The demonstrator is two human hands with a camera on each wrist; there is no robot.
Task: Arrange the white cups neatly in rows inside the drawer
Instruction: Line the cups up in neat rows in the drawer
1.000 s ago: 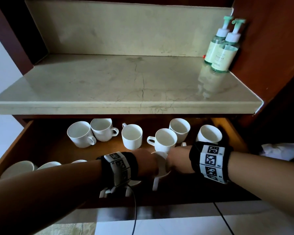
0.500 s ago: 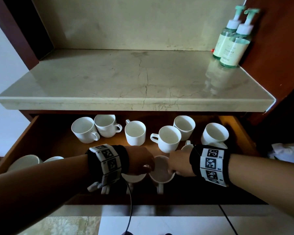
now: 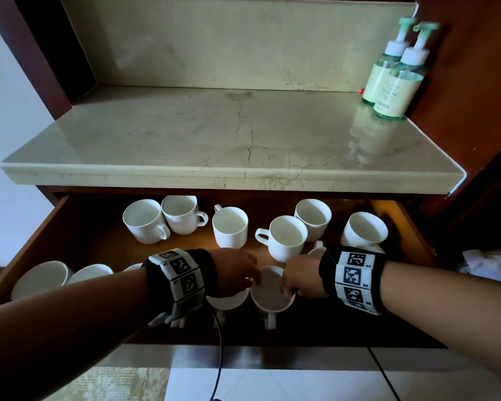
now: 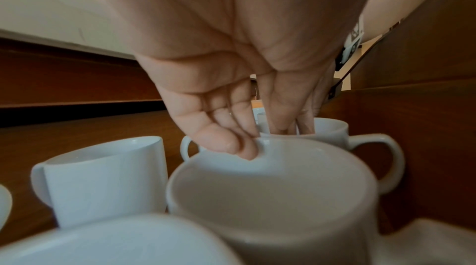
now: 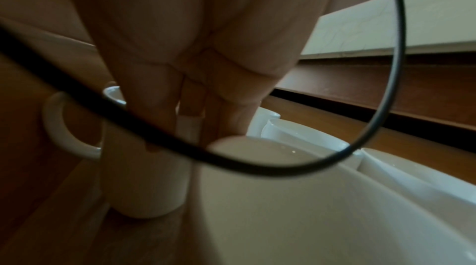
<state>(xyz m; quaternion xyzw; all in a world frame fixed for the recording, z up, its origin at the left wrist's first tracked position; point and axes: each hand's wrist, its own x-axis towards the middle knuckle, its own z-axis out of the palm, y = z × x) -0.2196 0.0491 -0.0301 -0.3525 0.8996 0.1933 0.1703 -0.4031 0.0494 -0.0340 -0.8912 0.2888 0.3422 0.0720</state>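
Several white cups stand in the open wooden drawer (image 3: 78, 235), a loose row at the back (image 3: 229, 227) and more at the front left (image 3: 41, 277). At the front middle two cups stand upright side by side, handles toward me. My left hand (image 3: 243, 280) pinches the rim of the left cup (image 3: 227, 302), with its fingertips (image 4: 247, 147) over the far rim of that cup (image 4: 270, 188). My right hand (image 3: 289, 286) grips the rim of the right cup (image 3: 272, 298), the same cup (image 5: 144, 178) with fingers inside and thumb outside.
A marble shelf (image 3: 214, 140) overhangs the drawer's back, with two green pump bottles (image 3: 394, 79) at its right. Another cup (image 3: 365, 230) stands close behind my right wrist. The drawer's front wall (image 3: 301, 337) is just below the held cups. A cable (image 5: 386, 106) loops across the right wrist view.
A second ago the right hand's cup hung tilted above the drawer floor. It now stands upright beside the left hand's cup. Both hands keep their hold.
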